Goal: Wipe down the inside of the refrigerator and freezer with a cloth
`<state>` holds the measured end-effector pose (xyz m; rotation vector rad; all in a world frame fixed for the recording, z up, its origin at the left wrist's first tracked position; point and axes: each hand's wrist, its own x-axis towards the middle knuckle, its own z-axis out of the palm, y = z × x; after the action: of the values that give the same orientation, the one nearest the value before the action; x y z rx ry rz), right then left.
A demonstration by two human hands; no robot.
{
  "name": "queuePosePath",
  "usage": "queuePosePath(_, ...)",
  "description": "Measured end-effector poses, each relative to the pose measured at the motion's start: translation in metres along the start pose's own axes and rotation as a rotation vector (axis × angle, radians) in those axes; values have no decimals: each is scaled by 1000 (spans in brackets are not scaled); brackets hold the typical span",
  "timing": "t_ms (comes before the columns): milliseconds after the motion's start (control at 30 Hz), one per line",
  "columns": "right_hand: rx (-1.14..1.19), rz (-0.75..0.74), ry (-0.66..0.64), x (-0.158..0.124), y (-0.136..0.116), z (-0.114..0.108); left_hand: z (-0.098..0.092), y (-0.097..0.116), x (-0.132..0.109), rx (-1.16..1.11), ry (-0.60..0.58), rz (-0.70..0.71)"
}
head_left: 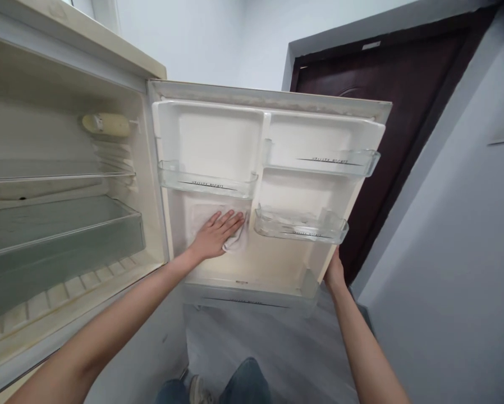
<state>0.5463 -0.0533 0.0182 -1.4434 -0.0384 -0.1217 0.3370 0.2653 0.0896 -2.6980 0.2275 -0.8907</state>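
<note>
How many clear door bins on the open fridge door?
4: upper left bin, upper right bin, mid right bin, bottom bin spanning the door's foot. None seems hidden.

Right hand (pixel 334 273) fingers behind door (pixel 277 264)

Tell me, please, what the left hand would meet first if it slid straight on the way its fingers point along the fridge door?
Probably the clear door bin at middle right. The left hand, flat on a white cloth, points right and slightly up along the door liner; the central rib may come first, since depth is unclear.
</note>
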Motion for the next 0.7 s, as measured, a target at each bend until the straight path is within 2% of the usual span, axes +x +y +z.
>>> queuePosePath(100,-10,-3,5,1,1,-1,-9,-22,-12,28,-36,-20)
queuePosePath(200,-41,-3,17,0,1,-2,-15,-32,-12,62,101,-213)
queuePosePath(300,-40,-17,23,-4,-2,-1,-15,-28,-6,39,213,-356)
queuePosePath(433,-73,-23,26,-10,-9,-1,-8,-17,-4,-25,266,-467)
queuePosePath(533,-124,-47,38,-13,-13,0,-2,-14,-13,-24,231,-447)
queuePosePath(700,-138,-27,49,-13,-13,2,10,-15,-43,20,50,-249)
